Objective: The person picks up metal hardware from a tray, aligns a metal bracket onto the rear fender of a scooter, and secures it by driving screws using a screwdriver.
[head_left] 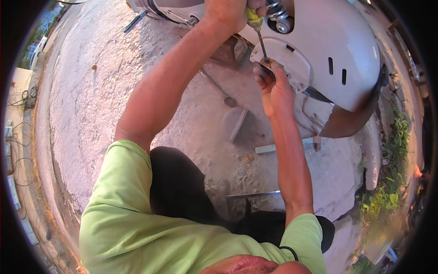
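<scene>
My left hand [230, 11] grips a yellow-handled screwdriver [253, 18], its shaft pointing down to a small bracket [266, 63] beside a white plastic panel [294, 64] on the vehicle's white body [337, 41]. My right hand [273, 82] is closed on that bracket, thumb up near the screwdriver's tip. A spring shock absorber [280, 18] shows in an opening just right of the screwdriver handle. The bracket's lower side is partly hidden by my fingers.
On the rough concrete lie a wrench [214, 86], a grey plastic piece [235, 123], a pale strip [283, 146] and a long metal tool [253, 193] by my legs. A dark curved panel [346, 123] hangs at the body's lower right, near weeds [392, 150]. Cables lie far left.
</scene>
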Motion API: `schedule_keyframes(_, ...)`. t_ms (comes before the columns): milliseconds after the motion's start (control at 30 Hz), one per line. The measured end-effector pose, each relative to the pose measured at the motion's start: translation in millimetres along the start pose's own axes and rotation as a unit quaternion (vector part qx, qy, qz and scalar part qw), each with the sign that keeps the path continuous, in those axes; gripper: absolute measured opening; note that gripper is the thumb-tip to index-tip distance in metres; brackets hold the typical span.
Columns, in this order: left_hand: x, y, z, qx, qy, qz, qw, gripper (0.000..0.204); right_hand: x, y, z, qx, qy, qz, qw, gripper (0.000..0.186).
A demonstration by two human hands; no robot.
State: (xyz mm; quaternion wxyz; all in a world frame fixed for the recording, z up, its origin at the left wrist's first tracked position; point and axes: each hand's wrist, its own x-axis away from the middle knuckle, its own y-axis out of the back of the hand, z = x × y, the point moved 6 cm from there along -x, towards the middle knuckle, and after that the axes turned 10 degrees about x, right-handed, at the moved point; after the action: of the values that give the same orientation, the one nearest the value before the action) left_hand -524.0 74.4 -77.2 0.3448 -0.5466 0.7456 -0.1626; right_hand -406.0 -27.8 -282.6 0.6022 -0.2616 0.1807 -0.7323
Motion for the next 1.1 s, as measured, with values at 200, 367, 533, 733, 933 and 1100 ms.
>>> schedule_keyframes(200,21,-23,-18,-0.067,-0.071,0.003,0.995,0.029,1,4,0,0.019,-0.014,0.007,1.0,0.031)
schedule_keyframes(367,54,-57,-56,-0.167,-0.111,0.059,0.978,0.025,17,23,-3,0.068,0.005,-0.003,0.998,0.034)
schedule_keyframes(533,83,-56,-53,-0.303,0.034,0.188,0.934,0.022,38,65,16,0.013,0.038,-0.071,0.997,0.039)
schedule_keyframes(733,117,4,29,-0.457,0.145,0.183,0.858,0.03,41,68,40,0.132,0.021,-0.082,0.988,0.031)
schedule_keyframes(933,136,23,60,-0.539,0.111,0.233,0.802,0.052,47,58,41,0.082,-0.031,-0.064,0.994,0.028)
schedule_keyframes(1100,135,34,70,-0.563,0.144,0.238,0.778,0.064,43,55,42,0.075,-0.08,-0.059,0.992,0.031)
